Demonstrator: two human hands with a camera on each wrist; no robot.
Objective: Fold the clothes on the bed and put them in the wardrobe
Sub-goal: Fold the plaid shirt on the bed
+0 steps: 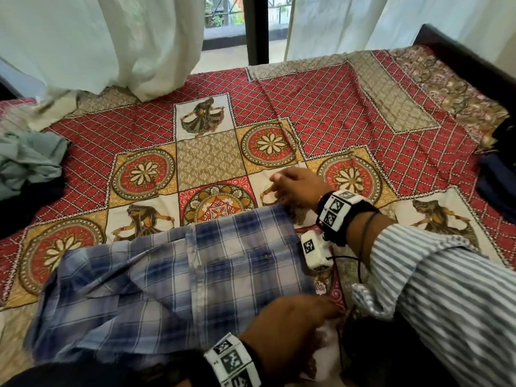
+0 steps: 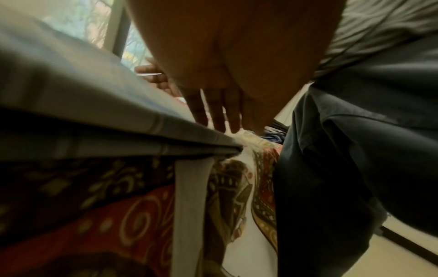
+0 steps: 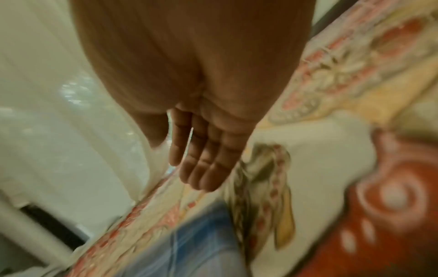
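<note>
1. the plaid shirt (image 1: 178, 277) lies partly folded on the bedspread (image 1: 335, 113), in the lower middle of the head view, its left part rumpled
2. the left hand (image 1: 282, 328), bottom centre, rests on the shirt's near right edge; the left wrist view shows its fingers (image 2: 214, 110) straight, tips down at the fabric edge, grasping nothing
3. the right hand (image 1: 296, 188), centre right, sits at the shirt's far right corner; in the right wrist view its fingers (image 3: 201, 159) are straight and together, released, holding nothing
4. a grey-green garment (image 1: 28, 160) lies bunched at the left edge, well apart from the shirt
5. dark clothes (image 1: 497, 174) sit at the right edge
6. pale curtains (image 1: 111, 37) hang across the top, the left one's hem on the bedspread
</note>
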